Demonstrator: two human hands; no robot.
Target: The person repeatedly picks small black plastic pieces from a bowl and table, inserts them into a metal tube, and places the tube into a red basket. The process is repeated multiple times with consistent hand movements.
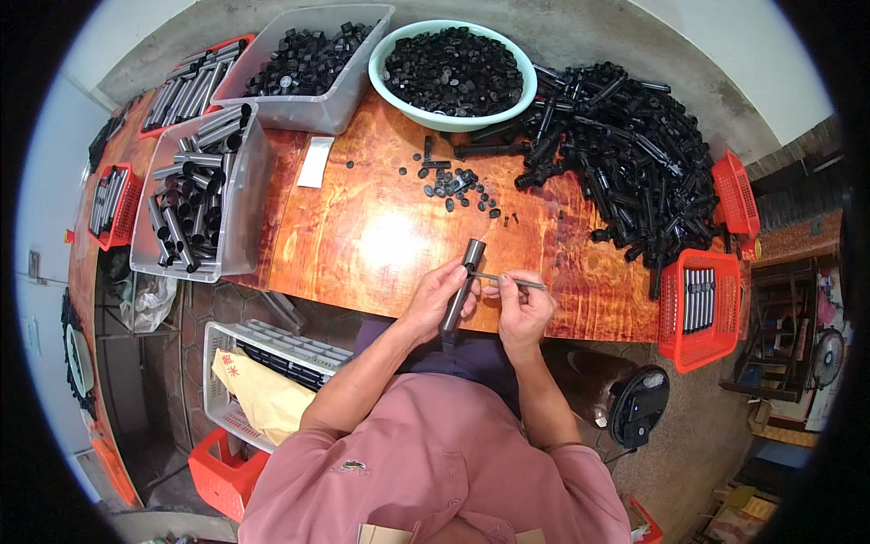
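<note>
My left hand (431, 296) is closed around a dark, shiny tube (474, 252), held at a slant above the table's front edge. Between the fingers of my right hand (526, 314) is a thin dark rod (533, 285); its far end meets the side of the tube near my left fingertips. Whether that tip goes into the tube is too small to tell. Beyond my hands, small round black caps (449, 186) and a few short black pieces lie loose on the glossy wooden table (362, 236).
A large heap of black plastic parts (634, 154) covers the right back. Behind stand a pale green basin (399, 111) and a clear bin (335, 113) of black pieces. At left is a clear bin (249, 218) of metallic tubes; at right, a red basket (698, 349).
</note>
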